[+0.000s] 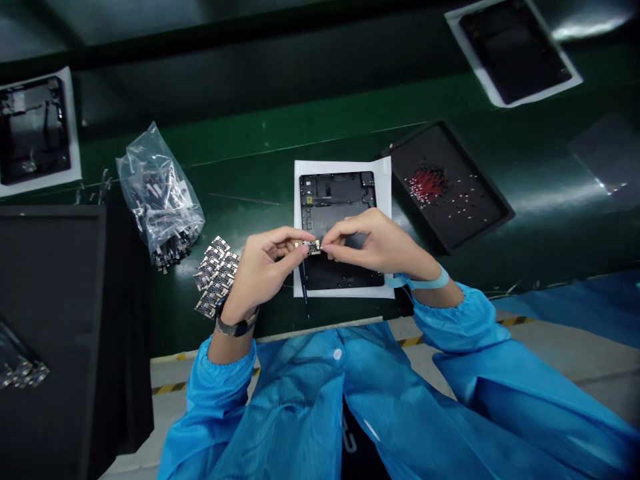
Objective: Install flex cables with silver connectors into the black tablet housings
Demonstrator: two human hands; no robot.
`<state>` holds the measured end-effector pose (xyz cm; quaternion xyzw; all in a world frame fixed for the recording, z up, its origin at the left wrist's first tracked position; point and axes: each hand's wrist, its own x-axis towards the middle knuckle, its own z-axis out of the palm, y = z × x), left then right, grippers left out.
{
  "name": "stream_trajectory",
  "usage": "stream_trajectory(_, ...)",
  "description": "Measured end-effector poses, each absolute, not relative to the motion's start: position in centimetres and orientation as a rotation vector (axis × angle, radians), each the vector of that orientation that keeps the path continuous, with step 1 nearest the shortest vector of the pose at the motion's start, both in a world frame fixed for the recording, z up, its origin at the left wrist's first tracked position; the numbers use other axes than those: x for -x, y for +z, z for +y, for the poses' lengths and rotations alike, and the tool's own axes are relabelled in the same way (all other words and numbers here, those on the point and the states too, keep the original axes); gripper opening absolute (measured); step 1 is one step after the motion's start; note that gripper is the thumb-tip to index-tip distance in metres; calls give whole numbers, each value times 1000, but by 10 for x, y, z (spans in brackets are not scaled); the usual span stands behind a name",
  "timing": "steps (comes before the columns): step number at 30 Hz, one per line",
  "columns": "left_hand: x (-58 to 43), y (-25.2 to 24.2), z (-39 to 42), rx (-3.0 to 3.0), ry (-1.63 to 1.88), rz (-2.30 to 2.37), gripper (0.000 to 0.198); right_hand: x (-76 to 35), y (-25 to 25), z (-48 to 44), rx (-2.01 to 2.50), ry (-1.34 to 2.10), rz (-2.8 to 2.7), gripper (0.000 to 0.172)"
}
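My left hand (267,263) pinches a small circuit board (313,247) between thumb and forefinger. A thin black cable (305,283) hangs below it. At the board's right end, the thumb and forefinger of my right hand (373,245) are pressed together; whatever lies between those tips is too small to make out. Beneath both hands a black device housing (337,273) lies on a white sheet (387,227), partly covered by my fingers. To the left of my left hand, several similar small circuit boards (216,277) lie in overlapping rows on the green table.
A clear plastic bag (160,193) of cabled parts lies at left, beside a black box (55,267). At right, a black tray (477,220) holds loose red-and-white bits (427,183). Two more housings on white sheets lie farther back, one left (35,133), one right (515,50).
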<state>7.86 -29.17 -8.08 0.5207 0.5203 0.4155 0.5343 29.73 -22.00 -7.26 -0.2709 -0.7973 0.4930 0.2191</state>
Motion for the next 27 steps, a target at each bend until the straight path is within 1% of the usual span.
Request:
stream_trajectory(11, -81, -79, -292, -1460, 915, 1299, 19, -297, -73, -219, 802, 1499, -2240, 13)
stream_trajectory(18, -81, -81, -293, -1371, 933, 1288, 17, -298, -73, -219, 787, 1484, -2249, 13)
stream_trajectory(21, -83, -82, -293, -1373, 941, 1292, 17, -297, -74, -220, 813, 1446, -2271, 14)
stream_trajectory(27, -88, -83, -293, -1445, 897, 1386, 18, -297, -78, -222, 862, 1262, -2412, 14)
